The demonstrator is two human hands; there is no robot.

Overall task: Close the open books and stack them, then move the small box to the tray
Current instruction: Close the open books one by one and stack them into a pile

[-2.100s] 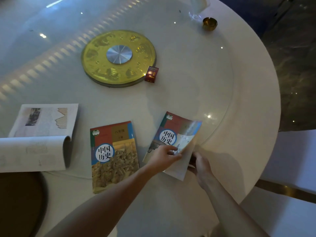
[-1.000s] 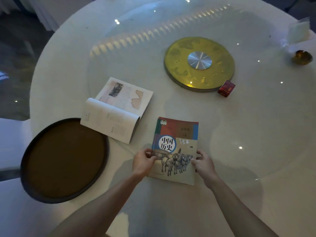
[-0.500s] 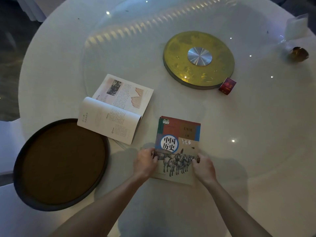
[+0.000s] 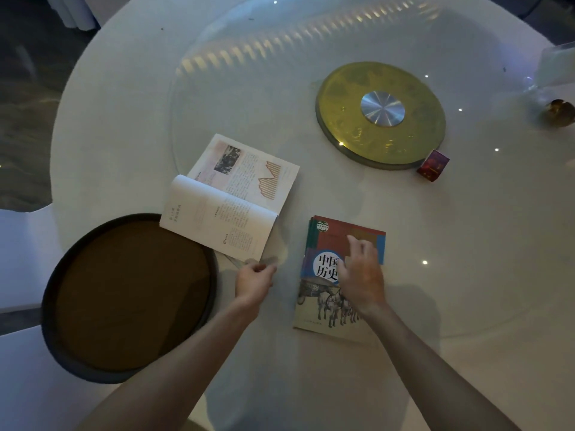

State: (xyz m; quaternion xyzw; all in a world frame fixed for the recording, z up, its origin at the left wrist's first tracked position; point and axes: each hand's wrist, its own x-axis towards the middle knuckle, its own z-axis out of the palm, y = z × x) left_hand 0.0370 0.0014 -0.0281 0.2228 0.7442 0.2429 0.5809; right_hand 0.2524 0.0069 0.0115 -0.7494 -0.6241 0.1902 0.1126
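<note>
Two closed history books lie stacked (image 4: pixel 323 312) near the table's front, the top one with a red and blue cover. My right hand (image 4: pixel 361 275) rests flat on that cover, fingers spread. To the left lies an open book (image 4: pixel 230 194), its near corner overlapping the dark round tray (image 4: pixel 49 306). My left hand (image 4: pixel 253 281) touches the open book's near right corner, fingers curled; whether it pinches the page is unclear. The small red box (image 4: pixel 433 165) stands far right, against the gold disc.
A gold disc (image 4: pixel 348 132) with a silver hub sits at the centre of the glass turntable. A small brass dish (image 4: pixel 561 112) and a clear stand (image 4: pixel 557 63) are at the far right edge. White chair covers (image 4: pixel 21 244) flank the round white table.
One closed book went onto the other closed book and both hands squared the stack. Now my left hand has left the stack for the open book's corner, and my right hand slid up onto the cover.
</note>
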